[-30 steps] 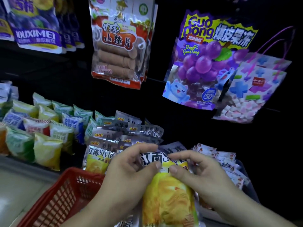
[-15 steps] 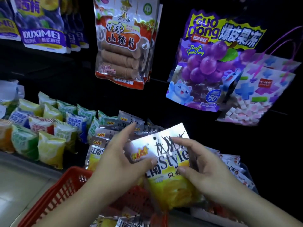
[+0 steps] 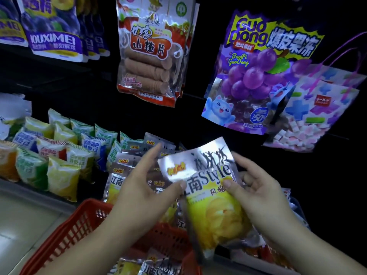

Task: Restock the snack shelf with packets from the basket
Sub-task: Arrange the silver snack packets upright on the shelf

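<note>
Packet (image 3: pixel 208 185) raised out of the basket (image 3: pixel 75 231), pinched at both sides

It is clamped by the left hand (image 3: pixel 143 187) with thumb on the front and fingers stretched behind; it is gripped by the right hand (image 3: pixel 258 193) the same way, fingers curled at the back; a second ago it was held low over the basket, now it is lifted level with the matching stack (image 3: pixel 127 171) on the shelf (image 3: pixel 29 187); placing is judged next.
</note>
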`<state>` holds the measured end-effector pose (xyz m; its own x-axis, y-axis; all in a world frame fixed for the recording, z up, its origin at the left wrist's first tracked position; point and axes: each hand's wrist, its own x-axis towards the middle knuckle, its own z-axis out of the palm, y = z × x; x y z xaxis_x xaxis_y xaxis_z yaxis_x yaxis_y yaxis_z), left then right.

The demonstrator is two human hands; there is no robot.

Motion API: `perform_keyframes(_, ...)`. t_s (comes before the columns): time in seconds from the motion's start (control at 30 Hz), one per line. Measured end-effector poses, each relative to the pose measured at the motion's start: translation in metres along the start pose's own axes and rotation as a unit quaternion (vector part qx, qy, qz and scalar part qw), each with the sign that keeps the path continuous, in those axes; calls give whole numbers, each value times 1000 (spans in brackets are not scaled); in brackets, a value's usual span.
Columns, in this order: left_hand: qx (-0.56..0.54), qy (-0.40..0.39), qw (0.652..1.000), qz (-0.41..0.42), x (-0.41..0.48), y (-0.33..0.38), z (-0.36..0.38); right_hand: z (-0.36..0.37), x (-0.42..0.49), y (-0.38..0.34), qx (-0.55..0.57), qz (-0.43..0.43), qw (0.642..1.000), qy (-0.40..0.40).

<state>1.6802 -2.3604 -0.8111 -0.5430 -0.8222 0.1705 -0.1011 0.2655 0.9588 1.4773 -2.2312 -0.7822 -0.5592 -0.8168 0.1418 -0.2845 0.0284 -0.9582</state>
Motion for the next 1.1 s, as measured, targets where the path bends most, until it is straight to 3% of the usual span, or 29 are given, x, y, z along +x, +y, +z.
perform_keyframes(0.07,-138,-41,986,-79,-6,6,8,3,-1,0,26,18,999,10)
perform_keyframes(0.1,-156,-44,982,-93,-8,9,11,4,-1,0,23,17,1000,6)
perform_keyframes(0.3,-133,50,988,-60,-4,15,10,6,-9,-3,50,91,979,-174)
perform_keyframes(0.4,-143,5,986,-82,-5,14,11,7,-7,-1,-6,52,994,-96)
perform_keyframes(0.47,-123,-78,985,-96,-7,15,14,6,-3,2,26,67,997,-39)
perform_keyframes(0.53,-94,-111,983,-108,-9,14,15,4,0,1,42,74,996,-12)
perform_keyframes(0.7,-94,-26,989,-110,-6,11,10,3,-5,-1,61,111,982,-139)
perform_keyframes(0.87,-149,-80,980,-108,-11,14,15,-1,-1,6,67,123,987,-75)
perform_keyframes(1.0,-123,-21,985,-120,-10,6,15,-8,-1,17,-31,121,978,-170)
perform_keyframes(1.1,-96,9,990,-107,-10,-5,14,-8,-1,15,-93,93,985,-112)
